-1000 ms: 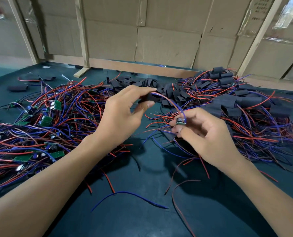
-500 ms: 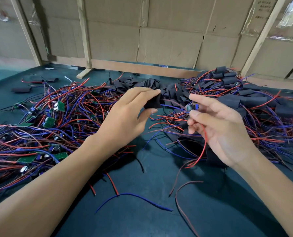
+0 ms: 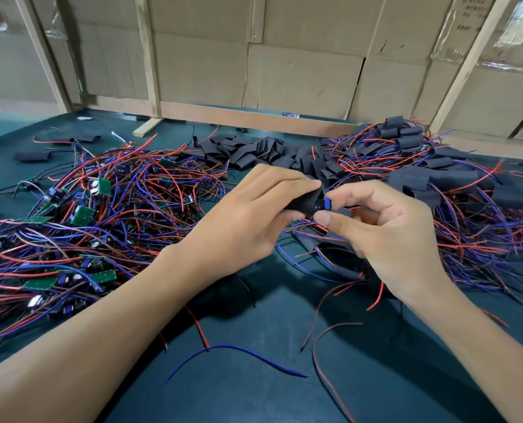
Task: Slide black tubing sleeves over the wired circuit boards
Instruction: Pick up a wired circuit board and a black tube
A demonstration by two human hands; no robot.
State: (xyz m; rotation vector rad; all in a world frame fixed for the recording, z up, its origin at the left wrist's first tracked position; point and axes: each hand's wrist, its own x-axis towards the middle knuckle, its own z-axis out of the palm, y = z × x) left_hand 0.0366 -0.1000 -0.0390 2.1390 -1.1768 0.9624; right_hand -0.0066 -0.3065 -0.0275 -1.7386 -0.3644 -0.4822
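Black sleeve pinched in left hand now meets the board pinched by right hand; insertion starting

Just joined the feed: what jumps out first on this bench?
Center: the left hand holds a black sleeve while the right hand pinches a small board at its mouth. Left, a tangle of bare green boards; right, a sleeved pile.

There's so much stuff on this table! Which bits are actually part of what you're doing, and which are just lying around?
In use:
left hand holding black sleeve
right hand pinching circuit board

Lying about:
bare boards pile
loose sleeves
stray blue wire
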